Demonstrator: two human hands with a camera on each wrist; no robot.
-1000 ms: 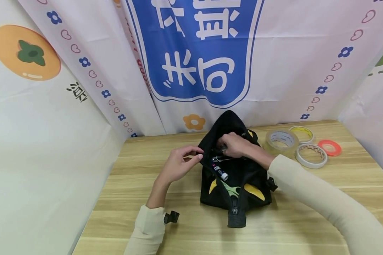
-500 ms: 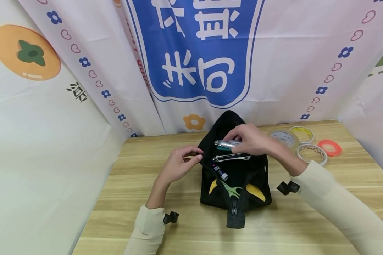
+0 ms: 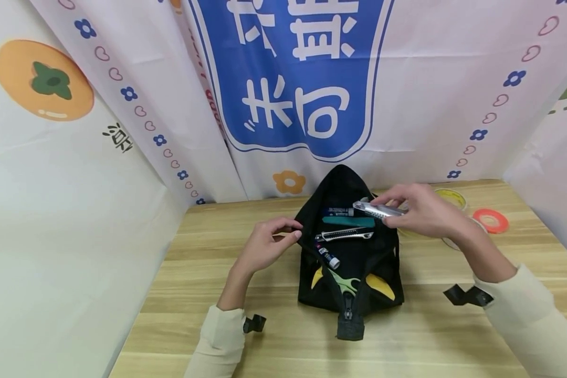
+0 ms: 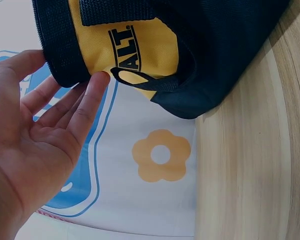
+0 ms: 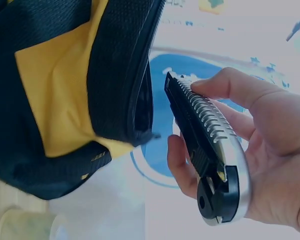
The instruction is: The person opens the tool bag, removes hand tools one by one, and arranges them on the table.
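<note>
Head | bag (image 3: 382, 254) holds cutter (image 3: 347, 234), scissors (image 3: 344, 282) | left hand (image 3: 266, 244) pinches rim (image 4: 62, 42) | right hand (image 3: 422, 210) grips second cutter (image 3: 378, 209)

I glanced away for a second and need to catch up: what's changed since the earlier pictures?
The right hand has come up out of the black bag and moved right, gripping a silver box cutter, now near the bag's right edge in the head view. That leaves a teal item inside uncovered. The left hand stays at the bag's left rim, and the green scissors lie as before.
</note>
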